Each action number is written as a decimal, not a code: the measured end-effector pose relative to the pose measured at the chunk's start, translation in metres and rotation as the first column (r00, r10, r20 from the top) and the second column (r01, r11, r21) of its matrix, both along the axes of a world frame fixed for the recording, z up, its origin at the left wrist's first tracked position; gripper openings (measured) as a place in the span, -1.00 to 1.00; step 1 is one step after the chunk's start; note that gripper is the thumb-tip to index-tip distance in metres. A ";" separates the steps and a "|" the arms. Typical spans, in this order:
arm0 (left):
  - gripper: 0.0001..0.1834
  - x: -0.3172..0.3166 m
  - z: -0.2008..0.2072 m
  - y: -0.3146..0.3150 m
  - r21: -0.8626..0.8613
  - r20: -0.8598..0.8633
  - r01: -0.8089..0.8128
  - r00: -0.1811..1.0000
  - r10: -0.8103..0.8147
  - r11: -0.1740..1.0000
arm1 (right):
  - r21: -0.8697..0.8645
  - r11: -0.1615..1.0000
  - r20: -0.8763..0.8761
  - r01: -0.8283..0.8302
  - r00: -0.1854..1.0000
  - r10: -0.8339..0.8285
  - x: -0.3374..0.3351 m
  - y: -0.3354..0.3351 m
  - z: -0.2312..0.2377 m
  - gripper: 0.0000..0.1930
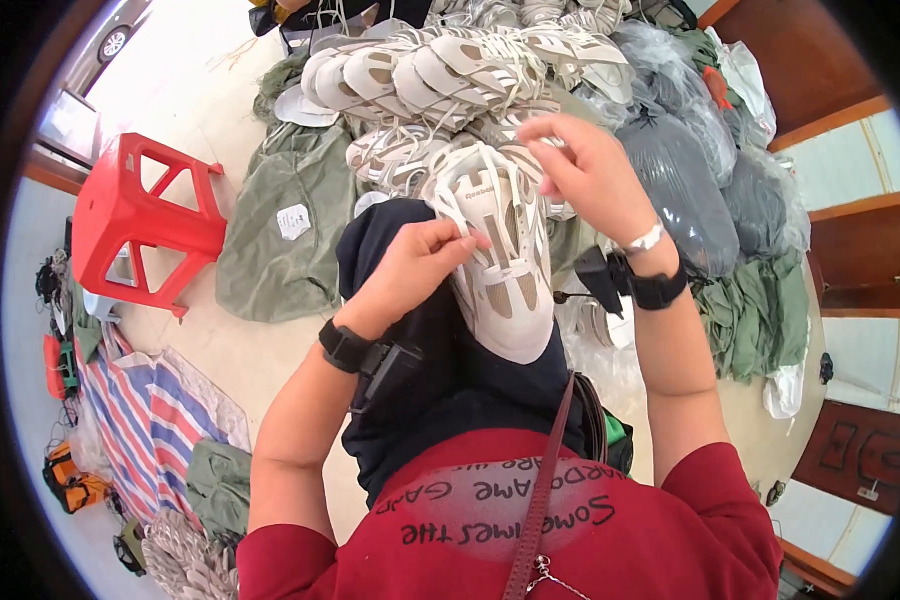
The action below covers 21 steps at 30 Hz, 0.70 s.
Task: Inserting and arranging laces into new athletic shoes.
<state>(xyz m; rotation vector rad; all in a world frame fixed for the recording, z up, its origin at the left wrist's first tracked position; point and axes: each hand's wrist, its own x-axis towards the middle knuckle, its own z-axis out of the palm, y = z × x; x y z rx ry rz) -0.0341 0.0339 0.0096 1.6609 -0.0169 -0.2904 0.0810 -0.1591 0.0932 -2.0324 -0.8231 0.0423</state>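
A beige and white lace-up shoe upper (pixel 510 315) rests on my knees, toe toward me, with white laces threaded across its tongue. On its left edge, my left hand (pixel 425 265) has thumb and forefinger pinched together at the eyelet row; what lies between the fingertips is too small to make out. My right hand (pixel 595 180) hovers over the upper's far right side, forefinger stretched out and thumb apart from it. Loose lace runs close below those fingers. No lace shows clearly within that hand. Both wrists wear black straps with small devices.
Beyond my knees lies a heap of similar shoe uppers (pixel 420 75). A red plastic stool (pixel 150 220) lies tipped over at left, beside a green cloth sack (pixel 285 225). Grey plastic bags (pixel 675 190) crowd the right. A striped sheet (pixel 155 410) covers floor at lower left.
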 end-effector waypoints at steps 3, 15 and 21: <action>-0.74 0.000 -0.001 0.006 -0.218 0.009 -0.048 0.999 0.051 0.975 | -0.049 0.999 -0.230 0.008 0.973 -0.019 -0.020 -0.019 -0.012 -0.81; -0.72 0.014 0.052 -0.022 0.066 0.350 0.035 0.935 -0.056 0.997 | 0.036 0.998 -0.502 -0.052 0.862 0.063 -0.061 -0.015 -0.039 -0.82; -0.68 0.016 0.026 -0.017 0.308 0.510 -0.136 0.859 -0.043 0.942 | 0.534 0.814 -0.651 0.228 0.726 0.223 -0.047 -0.050 -0.024 -0.78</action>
